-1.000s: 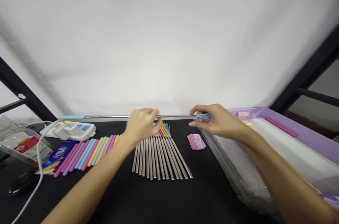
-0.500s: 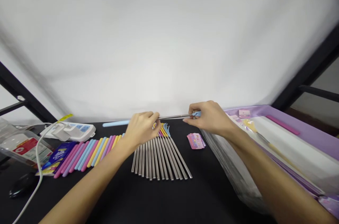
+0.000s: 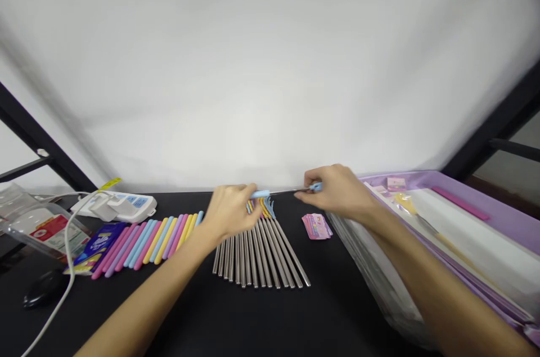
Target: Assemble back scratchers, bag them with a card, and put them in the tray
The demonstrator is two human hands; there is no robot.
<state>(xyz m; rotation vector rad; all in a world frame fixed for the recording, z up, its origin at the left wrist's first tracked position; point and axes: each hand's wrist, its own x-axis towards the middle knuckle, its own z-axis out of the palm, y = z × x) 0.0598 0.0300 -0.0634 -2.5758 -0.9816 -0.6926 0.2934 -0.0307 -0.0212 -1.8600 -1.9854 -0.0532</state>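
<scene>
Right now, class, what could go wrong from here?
The left hand, gripping the light-blue handle, partly hides the fanned metal rods in this view; dipping might knock them askew. If the right hand lost its pinch, the thin metal rod might drop onto them. The pink cards lie loosely stacked near that hand; a brush could scatter them.

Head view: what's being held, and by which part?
A metal rod: the left hand grips its light-blue handle, the right hand its blue end.

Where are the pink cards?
In the head view, the pink cards lie right of centre, between the metal rods and plastic bags, below the right hand.
</scene>
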